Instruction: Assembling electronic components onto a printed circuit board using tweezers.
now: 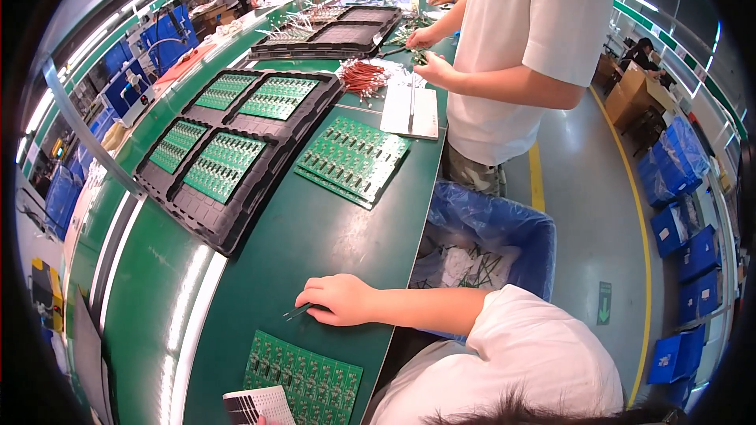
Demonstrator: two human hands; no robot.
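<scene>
From the lower right my right arm reaches across the green table, and my right hand (340, 300) is closed on dark tweezers (298, 312), tips pointing left. Below it a green circuit board panel (315, 378) lies flat. A white sheet with a black patterned area (268, 404) covers that panel's lower left corner. Only a fingertip of my left hand (262, 420) shows at the bottom edge, against the sheet; the rest is out of view. Farther up the table is a stack of green circuit board panels (353, 159).
Left of the stack, a black tray (272, 138) holds several circuit boards. Red-wired leads (364, 79) and a white pad (423, 114) lie near a standing co-worker (512, 47), whose hands hold small green parts. A lined blue bin (535, 244) stands beside the table.
</scene>
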